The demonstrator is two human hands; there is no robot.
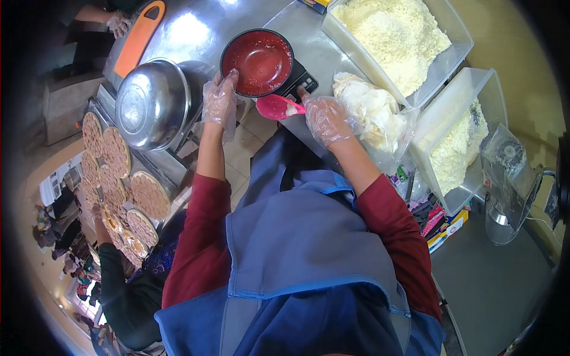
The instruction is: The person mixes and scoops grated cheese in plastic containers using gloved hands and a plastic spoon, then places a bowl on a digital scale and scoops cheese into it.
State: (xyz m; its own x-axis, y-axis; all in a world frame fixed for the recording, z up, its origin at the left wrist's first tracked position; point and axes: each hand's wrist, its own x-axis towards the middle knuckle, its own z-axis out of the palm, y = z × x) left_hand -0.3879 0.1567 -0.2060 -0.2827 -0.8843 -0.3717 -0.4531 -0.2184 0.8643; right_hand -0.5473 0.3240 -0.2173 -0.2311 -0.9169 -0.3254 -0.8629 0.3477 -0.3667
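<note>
A red-lined bowl with a dark rim (261,65) sits on a black kitchen scale (304,82) at the table's edge. My left hand (219,102), in a clear plastic glove, pinches the bowl's near left rim. In its matching glove, my right hand (329,120) is closed around a pink spoon (274,107) with some white stuff on it. One finger of that hand reaches to the scale's button panel. Right of it lies a clear plastic bag of creamy white paste (371,110).
Two clear bins, one behind (392,41) and one nearer (454,148), hold pale yellow crumbs. A metal bowl (152,104) and an orange cutting board (140,39) stand left. Round flat bases (149,196) cover the left table, where a co-worker's arm (111,267) reaches.
</note>
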